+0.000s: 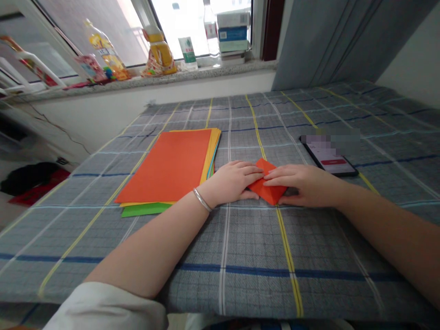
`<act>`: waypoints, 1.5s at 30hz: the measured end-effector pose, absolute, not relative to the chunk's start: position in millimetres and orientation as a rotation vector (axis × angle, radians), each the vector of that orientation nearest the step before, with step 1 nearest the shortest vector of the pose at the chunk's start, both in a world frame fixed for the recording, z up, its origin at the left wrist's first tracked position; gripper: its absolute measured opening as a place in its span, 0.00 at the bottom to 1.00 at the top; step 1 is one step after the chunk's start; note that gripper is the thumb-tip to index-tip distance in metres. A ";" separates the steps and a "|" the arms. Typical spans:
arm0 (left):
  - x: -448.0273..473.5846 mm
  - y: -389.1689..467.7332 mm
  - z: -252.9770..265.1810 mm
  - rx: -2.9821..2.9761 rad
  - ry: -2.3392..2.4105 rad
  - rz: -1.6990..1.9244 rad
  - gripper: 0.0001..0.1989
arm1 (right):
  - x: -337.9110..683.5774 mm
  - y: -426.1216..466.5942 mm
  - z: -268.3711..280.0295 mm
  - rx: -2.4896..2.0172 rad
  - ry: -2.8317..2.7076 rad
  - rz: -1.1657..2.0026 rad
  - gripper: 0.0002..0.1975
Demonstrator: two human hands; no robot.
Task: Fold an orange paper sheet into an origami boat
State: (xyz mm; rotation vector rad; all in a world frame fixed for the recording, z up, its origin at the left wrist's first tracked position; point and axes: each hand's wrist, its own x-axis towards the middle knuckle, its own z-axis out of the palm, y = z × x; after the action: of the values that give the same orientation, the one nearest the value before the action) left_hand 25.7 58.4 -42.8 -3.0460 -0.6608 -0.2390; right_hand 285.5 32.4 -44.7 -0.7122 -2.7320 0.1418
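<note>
A small piece of folded orange-red paper (272, 194) lies on the checked cloth, its outline roughly a diamond. From the left, my left hand (235, 181) rests on its edge, fingers on top and thumb at the near side. My right hand (299, 183) covers the right part, with fingertips pressing near the middle and the thumb at the lower edge. Both hands are closed on the paper, and their fingers hide its left and right corners. A silver bangle (202, 200) circles my left wrist.
A stack of coloured paper sheets (168, 165), orange on top, lies left of my hands. A phone (328, 158) with a lit screen lies to the right. Bottles (106, 50) and boxes (233, 34) stand along the windowsill (206, 73) beyond the grey checked cloth (192, 284).
</note>
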 end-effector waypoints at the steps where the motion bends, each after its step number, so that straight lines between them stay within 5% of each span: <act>1: 25.8 58.2 -41.9 -3.051 -0.656 -0.251 0.31 | 285.6 31.8 -44.4 -0.706 -2.720 0.131 0.16; 7: 25.7 56.2 -41.2 -3.067 -0.749 -0.269 0.29 | 282.8 30.4 -45.5 -0.643 -2.698 0.023 0.08; 17: 26.7 58.4 -46.4 -3.107 -0.669 -0.354 0.20 | 269.2 23.6 -51.8 -0.596 -2.691 -0.181 0.11; 45: 31.4 51.2 -46.7 -2.957 -0.667 -0.357 0.12 | 269.5 28.4 -58.7 -0.797 -2.558 0.023 0.07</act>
State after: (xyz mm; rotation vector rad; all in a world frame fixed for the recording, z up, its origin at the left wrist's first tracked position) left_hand 31.4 51.2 -46.7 -2.9571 -0.6668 -0.3566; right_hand 269.5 28.4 -58.7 -0.7967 -2.5580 0.0233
